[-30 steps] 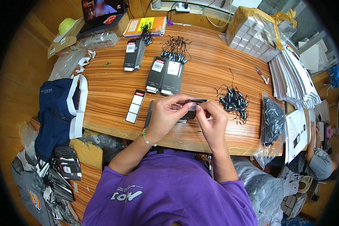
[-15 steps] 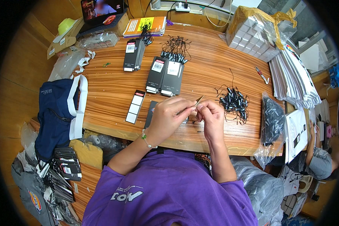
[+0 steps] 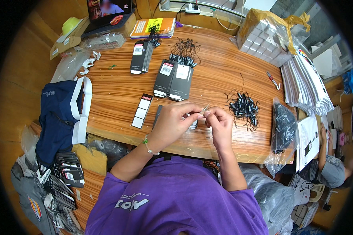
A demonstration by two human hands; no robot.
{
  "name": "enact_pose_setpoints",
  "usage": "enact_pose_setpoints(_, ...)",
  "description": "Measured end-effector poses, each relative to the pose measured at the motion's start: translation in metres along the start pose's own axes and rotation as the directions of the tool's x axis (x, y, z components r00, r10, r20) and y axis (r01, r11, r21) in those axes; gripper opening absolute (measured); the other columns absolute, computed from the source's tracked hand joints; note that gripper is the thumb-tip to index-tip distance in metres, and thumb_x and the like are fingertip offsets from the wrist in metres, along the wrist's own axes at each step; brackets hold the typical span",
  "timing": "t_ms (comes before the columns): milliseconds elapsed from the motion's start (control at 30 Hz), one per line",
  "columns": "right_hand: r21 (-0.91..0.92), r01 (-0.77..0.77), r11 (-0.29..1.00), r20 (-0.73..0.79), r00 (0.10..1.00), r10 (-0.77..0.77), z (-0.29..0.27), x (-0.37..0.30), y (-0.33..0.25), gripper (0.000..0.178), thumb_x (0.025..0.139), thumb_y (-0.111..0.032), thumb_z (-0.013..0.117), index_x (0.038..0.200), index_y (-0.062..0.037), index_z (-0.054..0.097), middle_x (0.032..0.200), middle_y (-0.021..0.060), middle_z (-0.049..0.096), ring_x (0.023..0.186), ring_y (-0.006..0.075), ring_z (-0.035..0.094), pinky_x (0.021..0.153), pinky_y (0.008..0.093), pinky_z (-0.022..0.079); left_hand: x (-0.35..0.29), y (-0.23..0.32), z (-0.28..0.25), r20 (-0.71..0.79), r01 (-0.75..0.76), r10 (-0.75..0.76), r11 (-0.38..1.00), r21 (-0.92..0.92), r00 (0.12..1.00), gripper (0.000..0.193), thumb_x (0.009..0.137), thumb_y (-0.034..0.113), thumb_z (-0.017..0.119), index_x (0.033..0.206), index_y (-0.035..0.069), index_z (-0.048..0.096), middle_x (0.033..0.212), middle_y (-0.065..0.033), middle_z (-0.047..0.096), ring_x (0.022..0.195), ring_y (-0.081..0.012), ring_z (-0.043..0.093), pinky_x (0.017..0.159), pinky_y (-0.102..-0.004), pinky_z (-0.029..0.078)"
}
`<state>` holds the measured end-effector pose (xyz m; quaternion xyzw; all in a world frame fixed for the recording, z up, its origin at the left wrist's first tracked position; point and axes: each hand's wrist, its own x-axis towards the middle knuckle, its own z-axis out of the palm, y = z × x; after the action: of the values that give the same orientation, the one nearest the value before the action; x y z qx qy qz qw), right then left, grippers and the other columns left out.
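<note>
The left hand [image 3: 179, 118] has its thumb and fingers squeezed together on a thin tag [image 3: 205, 108], which is held up over the near part of the wooden table [image 3: 117, 84] and turned so that mostly its edge shows. The right hand [image 3: 219, 119] is closed too, with its thumb and pointing finger pinching the near end of the same tag. The fingertips of the two hands meet there, and any string between them is too small to see. A bracelet [image 3: 148, 145] with beads hangs around the left wrist. Under the left hand, more dark tags [image 3: 157, 116] lie on the table, partly hidden. Just left of those is a long black card [image 3: 142, 111] with white boxes on it. Past the hands, two piles of black tags [image 3: 163, 80] lie side by side, with black strings [image 3: 186, 49] bunched at their far end. Another tag stack [image 3: 139, 58] lies farther back to the left. To the right of the right hand is a messy heap of black string loops [image 3: 244, 109]. Small red-handled snips [image 3: 273, 79] lie beyond it, near a tall pile of white packets [image 3: 306, 84]. A clear bag [image 3: 284, 125] full of black things sits at the table's right end.
</note>
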<state>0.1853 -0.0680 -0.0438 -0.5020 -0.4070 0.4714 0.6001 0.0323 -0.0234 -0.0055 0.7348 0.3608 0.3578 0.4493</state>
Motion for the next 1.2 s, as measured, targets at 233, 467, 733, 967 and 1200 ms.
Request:
enact_pose_setpoints(233, -0.1, 0.077, 0.992, -0.072, 0.994, -0.085, 0.007, -0.004, 0.005, 0.012, 0.085, -0.005, 0.058, 0.073, 0.0008, 0.057, 0.062, -0.0008, 0.052, 0.053, 0.0049, 0.045, 0.049, 0.0193, 0.035, 0.0, -0.003, -0.001, -0.001, -0.081, 0.082, 0.988, 0.129, 0.997, 0.015, 0.079, 0.006, 0.065, 0.092, 0.001, 0.067, 0.078, -0.0075, 0.065, 0.067, -0.0126, 0.061, 0.058, -0.0231, 0.047)
enact_pose_setpoints(467, -0.54, 0.503, 0.675, 0.114, 0.838, -0.533, -0.01, 0.007, -0.018, 0.024, 0.064, -0.006, 0.074, 0.084, -0.0006, 0.061, 0.083, 0.0104, 0.061, 0.078, 0.0246, 0.055, 0.069, 0.0334, 0.043, -0.005, 0.008, -0.009, 0.004, -0.067, 0.067, 0.997, 0.047, 0.998, 0.013, 0.078, 0.01, 0.065, 0.089, 0.004, 0.067, 0.082, -0.0106, 0.066, 0.068, -0.0232, 0.063, 0.059, -0.0296, 0.049)
enact_pose_setpoints(733, -0.516, 0.333, 0.789, 0.066, 0.934, -0.351, -0.007, 0.001, -0.02, 0.012, 0.071, -0.004, 0.069, 0.08, 0.0016, 0.062, 0.079, 0.0109, 0.063, 0.076, 0.0217, 0.058, 0.069, 0.0306, 0.045, -0.006, 0.005, -0.003, -0.017, -0.182, 0.187, 0.97, 0.163, 0.982, 0.013, 0.077, 0.01, 0.065, 0.089, 0.004, 0.067, 0.082, -0.0106, 0.066, 0.071, -0.0242, 0.063, 0.061, -0.0307, 0.049)
enact_pose_setpoints(967, -0.206, 0.216, 0.954, 0.209, 0.963, -0.173, -0.017, 0.005, -0.021, 0.007, 0.078, -0.003, 0.063, 0.082, 0.0014, 0.062, 0.086, 0.0076, 0.06, 0.082, 0.0156, 0.056, 0.074, 0.0249, 0.042, -0.003, 0.002, -0.001, -0.08, -0.38, 0.422, 0.872, 0.309, 0.903, 0.014, 0.073, 0.003, 0.066, 0.087, 0.003, 0.067, 0.08, -0.0069, 0.064, 0.071, -0.0212, 0.061, 0.059, -0.0286, 0.047)
enact_pose_setpoints(1200, 0.219, 0.046, 0.975, -0.009, 0.999, -0.045, -0.019, 0.002, -0.02, 0.007, 0.085, -0.003, 0.053, 0.079, -0.0025, 0.056, 0.085, 0.004, 0.054, 0.08, 0.0107, 0.049, 0.074, 0.0228, 0.038, -0.008, -0.004, 0.005, 0.074, -0.59, 0.625, 0.682, 0.433, 0.777, 0.016, 0.068, 0.011, 0.066, 0.084, 0.009, 0.068, 0.079, -0.0015, 0.063, 0.075, -0.018, 0.06, 0.069, -0.0305, 0.045)
